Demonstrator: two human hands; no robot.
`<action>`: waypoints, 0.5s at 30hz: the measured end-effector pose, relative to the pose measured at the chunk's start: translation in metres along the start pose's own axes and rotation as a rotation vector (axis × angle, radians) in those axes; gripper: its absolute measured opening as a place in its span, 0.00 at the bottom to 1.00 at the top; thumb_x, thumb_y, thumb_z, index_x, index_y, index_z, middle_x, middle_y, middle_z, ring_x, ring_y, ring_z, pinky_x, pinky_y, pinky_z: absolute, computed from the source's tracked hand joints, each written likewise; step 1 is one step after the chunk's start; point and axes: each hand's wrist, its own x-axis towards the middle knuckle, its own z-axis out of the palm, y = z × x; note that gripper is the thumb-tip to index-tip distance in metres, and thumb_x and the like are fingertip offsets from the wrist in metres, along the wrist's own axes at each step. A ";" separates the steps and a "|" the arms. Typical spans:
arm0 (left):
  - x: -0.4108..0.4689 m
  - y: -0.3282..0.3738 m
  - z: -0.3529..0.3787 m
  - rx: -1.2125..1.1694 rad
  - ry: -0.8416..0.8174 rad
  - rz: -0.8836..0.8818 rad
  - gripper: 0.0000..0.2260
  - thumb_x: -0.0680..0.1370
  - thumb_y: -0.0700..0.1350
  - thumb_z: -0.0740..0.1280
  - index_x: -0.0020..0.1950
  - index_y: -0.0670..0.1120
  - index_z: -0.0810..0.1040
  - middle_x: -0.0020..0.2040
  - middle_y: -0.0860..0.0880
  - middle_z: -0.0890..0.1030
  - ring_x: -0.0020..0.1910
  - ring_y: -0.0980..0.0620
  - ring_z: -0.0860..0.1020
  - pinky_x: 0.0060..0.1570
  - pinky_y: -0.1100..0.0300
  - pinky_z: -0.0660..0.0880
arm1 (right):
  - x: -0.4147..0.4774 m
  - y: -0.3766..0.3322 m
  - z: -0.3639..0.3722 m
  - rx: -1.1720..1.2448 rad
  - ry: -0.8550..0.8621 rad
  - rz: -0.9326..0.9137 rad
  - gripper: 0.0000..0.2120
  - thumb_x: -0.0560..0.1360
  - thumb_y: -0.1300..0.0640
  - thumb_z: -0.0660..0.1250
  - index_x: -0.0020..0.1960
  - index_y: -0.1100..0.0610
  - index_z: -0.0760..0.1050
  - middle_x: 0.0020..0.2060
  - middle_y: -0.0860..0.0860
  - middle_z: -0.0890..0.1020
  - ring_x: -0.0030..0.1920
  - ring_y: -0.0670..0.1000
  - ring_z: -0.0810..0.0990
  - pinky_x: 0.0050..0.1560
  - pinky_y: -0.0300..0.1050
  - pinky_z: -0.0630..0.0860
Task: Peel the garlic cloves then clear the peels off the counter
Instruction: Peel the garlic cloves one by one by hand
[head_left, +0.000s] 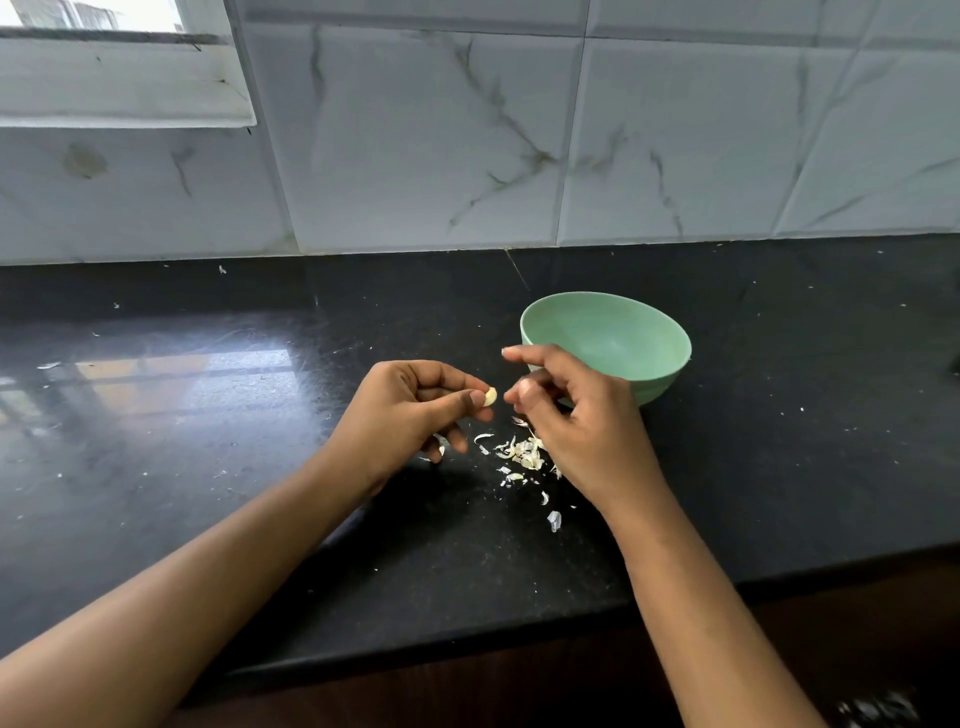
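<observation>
Left hand (415, 410): I see thumb and forefinger pinching one pale garlic clove (490, 397) above the black counter (208, 415). Right hand (576, 415): fingers curled just beside the clove; whether they nip anything I cannot tell. Peels (524, 452): scattered on the counter beneath the hands. Green bowl (623, 332): behind the right hand.

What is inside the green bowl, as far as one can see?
Only bare green inner wall shows in the green bowl; nothing lying in it is visible. The right hand and the near rim cover its lower near part.
</observation>
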 end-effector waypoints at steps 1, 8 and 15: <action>0.000 0.000 0.000 0.010 -0.003 0.004 0.02 0.74 0.38 0.70 0.44 0.42 0.82 0.38 0.45 0.85 0.26 0.53 0.77 0.22 0.64 0.70 | 0.001 0.000 0.001 -0.019 0.006 -0.032 0.10 0.75 0.57 0.67 0.55 0.51 0.80 0.38 0.44 0.82 0.40 0.43 0.80 0.43 0.38 0.77; -0.002 0.000 0.002 0.007 -0.030 0.030 0.06 0.69 0.42 0.74 0.44 0.42 0.82 0.33 0.47 0.84 0.27 0.54 0.79 0.24 0.64 0.72 | 0.002 0.003 0.003 0.036 -0.014 -0.007 0.04 0.71 0.62 0.73 0.44 0.55 0.83 0.34 0.47 0.84 0.37 0.45 0.83 0.42 0.49 0.81; -0.002 -0.001 0.000 0.055 0.001 0.120 0.06 0.67 0.42 0.74 0.43 0.44 0.83 0.34 0.45 0.84 0.29 0.53 0.80 0.25 0.63 0.75 | 0.001 0.001 0.002 0.083 -0.029 0.072 0.03 0.71 0.59 0.73 0.41 0.52 0.83 0.31 0.50 0.83 0.35 0.49 0.83 0.41 0.54 0.81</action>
